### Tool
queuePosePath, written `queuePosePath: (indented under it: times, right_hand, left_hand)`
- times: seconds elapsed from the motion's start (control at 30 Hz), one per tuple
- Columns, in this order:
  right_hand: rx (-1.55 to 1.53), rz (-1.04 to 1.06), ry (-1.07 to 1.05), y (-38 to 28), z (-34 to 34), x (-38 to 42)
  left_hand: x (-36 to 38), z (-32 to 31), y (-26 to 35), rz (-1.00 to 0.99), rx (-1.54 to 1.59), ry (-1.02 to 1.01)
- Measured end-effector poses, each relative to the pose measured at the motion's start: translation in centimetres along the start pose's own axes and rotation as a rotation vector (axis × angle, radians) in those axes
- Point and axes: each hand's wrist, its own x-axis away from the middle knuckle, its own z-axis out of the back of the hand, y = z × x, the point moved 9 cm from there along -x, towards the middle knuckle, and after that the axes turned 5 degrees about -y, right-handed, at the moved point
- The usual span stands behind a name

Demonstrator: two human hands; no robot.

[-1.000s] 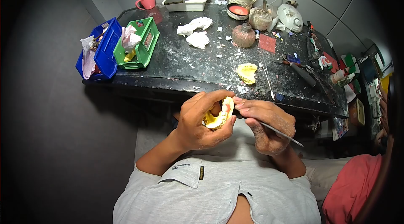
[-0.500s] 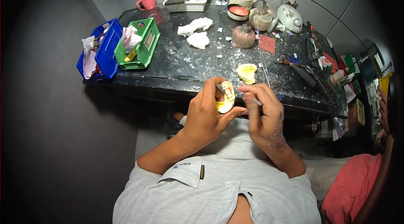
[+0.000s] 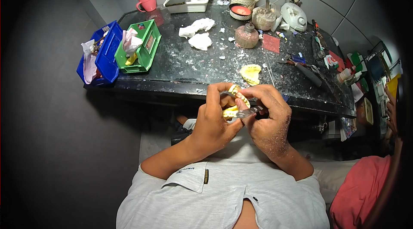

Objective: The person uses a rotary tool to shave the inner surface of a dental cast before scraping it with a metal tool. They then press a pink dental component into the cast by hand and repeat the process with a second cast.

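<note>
My left hand (image 3: 214, 115) is closed around a yellow dental cast (image 3: 230, 112), held up in front of the bench edge with its row of teeth showing. My right hand (image 3: 272, 117) grips a small metal knife (image 3: 248, 112), whose flat blade points left across the lower part of the cast. The right fingertips also touch the cast's upper right side. Fingers hide part of the cast and the knife's handle. Pale dust covers the back of my right hand. Just beyond the hands, a second yellow dental cast (image 3: 251, 74) lies on the bench.
The dark bench (image 3: 172, 67) is strewn with white scraps. Green (image 3: 148, 52) and blue (image 3: 105, 59) bins stand at left. Crumpled tissue (image 3: 200, 40), a round bottle (image 3: 247, 36) and a pink wax square (image 3: 271, 43) lie farther back. Tools (image 3: 307, 74) crowd the right; another person's red clothing (image 3: 361, 190) shows there.
The cast has been turned in my left hand. My right hand has moved left to meet it, bringing the knife blade across the cast.
</note>
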Motion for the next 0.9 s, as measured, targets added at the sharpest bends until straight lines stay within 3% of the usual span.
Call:
queuePosePath:
  times: [0.43, 0.9]
  right_hand:
    - [0.011, 0.138, -0.015, -1.5, 0.5, 0.1]
    - [-0.046, 0.103, -0.002, -1.0, 0.3, 0.5]
  left_hand:
    - [0.8, -0.2, 0.6, -0.184, -0.081, -0.008]
    - [0.7, -0.4, 0.3, -0.142, -0.003, -0.041]
